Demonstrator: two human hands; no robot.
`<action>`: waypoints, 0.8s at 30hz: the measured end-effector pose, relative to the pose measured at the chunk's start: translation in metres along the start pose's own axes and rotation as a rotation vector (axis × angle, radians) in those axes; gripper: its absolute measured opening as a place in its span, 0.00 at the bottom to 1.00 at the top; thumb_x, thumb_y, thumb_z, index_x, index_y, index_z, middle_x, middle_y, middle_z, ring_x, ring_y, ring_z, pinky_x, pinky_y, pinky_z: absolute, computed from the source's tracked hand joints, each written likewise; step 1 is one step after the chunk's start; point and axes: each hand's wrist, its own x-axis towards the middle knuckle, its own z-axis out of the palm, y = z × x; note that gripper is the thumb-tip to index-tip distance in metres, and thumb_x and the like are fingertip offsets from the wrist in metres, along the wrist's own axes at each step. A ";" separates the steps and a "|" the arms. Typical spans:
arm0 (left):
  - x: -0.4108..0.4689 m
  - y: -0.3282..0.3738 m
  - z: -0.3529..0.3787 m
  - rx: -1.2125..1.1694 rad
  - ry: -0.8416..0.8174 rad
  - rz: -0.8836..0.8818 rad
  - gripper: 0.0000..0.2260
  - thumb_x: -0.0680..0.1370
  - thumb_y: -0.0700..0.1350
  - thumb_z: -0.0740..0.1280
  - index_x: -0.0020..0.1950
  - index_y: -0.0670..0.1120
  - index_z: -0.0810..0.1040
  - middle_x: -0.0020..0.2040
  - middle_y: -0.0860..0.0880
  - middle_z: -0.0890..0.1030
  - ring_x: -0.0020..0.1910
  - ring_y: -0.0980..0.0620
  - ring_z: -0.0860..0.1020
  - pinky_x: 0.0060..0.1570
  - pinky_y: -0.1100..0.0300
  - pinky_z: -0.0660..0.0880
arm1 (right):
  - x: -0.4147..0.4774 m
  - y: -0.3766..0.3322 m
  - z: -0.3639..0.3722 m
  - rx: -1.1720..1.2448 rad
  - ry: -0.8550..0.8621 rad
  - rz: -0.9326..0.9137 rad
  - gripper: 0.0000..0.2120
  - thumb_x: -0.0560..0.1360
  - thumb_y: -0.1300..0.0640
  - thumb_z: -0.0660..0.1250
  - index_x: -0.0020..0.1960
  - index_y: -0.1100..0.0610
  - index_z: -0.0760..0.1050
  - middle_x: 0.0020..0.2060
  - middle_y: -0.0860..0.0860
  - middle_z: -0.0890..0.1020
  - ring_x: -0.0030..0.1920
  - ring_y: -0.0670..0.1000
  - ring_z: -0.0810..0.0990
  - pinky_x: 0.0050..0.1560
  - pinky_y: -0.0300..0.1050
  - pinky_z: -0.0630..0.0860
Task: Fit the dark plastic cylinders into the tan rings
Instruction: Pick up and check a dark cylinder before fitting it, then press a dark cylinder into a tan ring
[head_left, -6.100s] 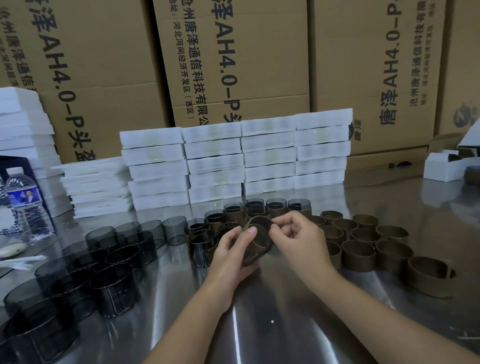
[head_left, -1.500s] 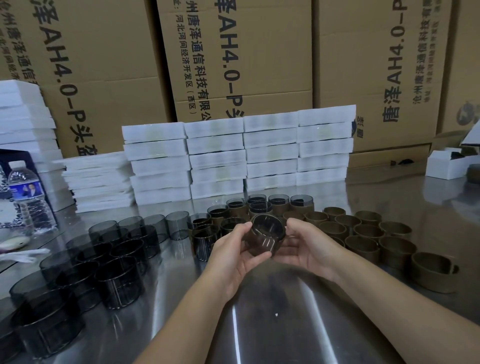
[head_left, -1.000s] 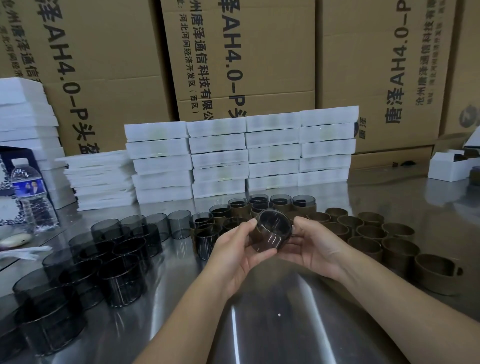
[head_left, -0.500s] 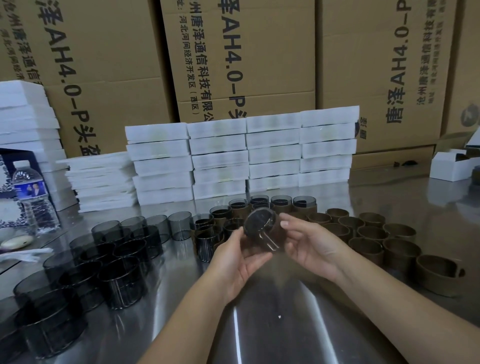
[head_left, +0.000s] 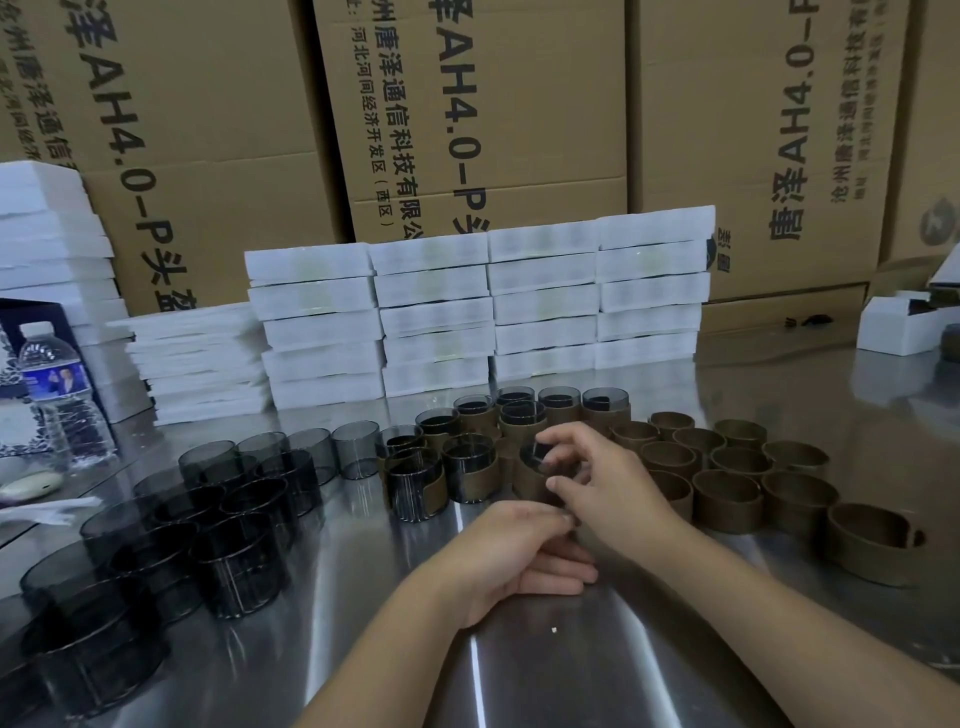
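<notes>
A: While the right hand (head_left: 597, 478) pinches that dark cylinder (head_left: 536, 453) by the rim, thumb in front and fingertips curled over the top, look where it sits: inside its tan ring (head_left: 527, 483), right at the edge of the finished group (head_left: 467, 467)!

B: And the left hand (head_left: 519, 561)?

A: Resting on the steel table (head_left: 519, 675), fingers relaxed, nothing in it. All the work's on the right.

B: Is the piece down yet?

A: Can't tell from here, the fingers hide its base. I'd say this is the put-down, though.

B: So what makes a good one?

A: Land it flat and upright, snug beside its neighbours without bumping them. Check that the cylinder sits level in the ring all round. Then lift the fingers straight up, so nothing drags it over.

B: Plenty left?

A: Oh yes. Empty rings (head_left: 727, 493) wait on the right, loose cylinders (head_left: 239, 519) on the left, both within easy reach.
</notes>
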 end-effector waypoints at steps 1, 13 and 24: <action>0.000 0.000 0.000 0.019 -0.006 0.003 0.10 0.82 0.42 0.61 0.56 0.40 0.80 0.45 0.42 0.84 0.39 0.53 0.85 0.40 0.63 0.81 | -0.001 -0.001 0.002 -0.041 -0.026 -0.027 0.20 0.73 0.66 0.69 0.53 0.41 0.72 0.44 0.41 0.79 0.32 0.38 0.74 0.39 0.26 0.69; -0.003 0.001 0.001 0.089 -0.037 0.003 0.09 0.81 0.37 0.59 0.51 0.42 0.80 0.42 0.47 0.84 0.38 0.56 0.84 0.40 0.64 0.81 | -0.008 -0.002 0.007 -0.034 -0.175 -0.122 0.19 0.77 0.71 0.61 0.58 0.50 0.78 0.56 0.44 0.82 0.60 0.39 0.77 0.63 0.32 0.70; -0.004 -0.002 -0.004 0.111 -0.096 0.084 0.11 0.83 0.40 0.57 0.55 0.43 0.80 0.43 0.45 0.84 0.41 0.52 0.83 0.42 0.61 0.81 | 0.006 -0.054 0.024 -0.116 -0.182 -0.274 0.16 0.75 0.66 0.62 0.56 0.50 0.81 0.43 0.34 0.77 0.45 0.30 0.74 0.48 0.24 0.66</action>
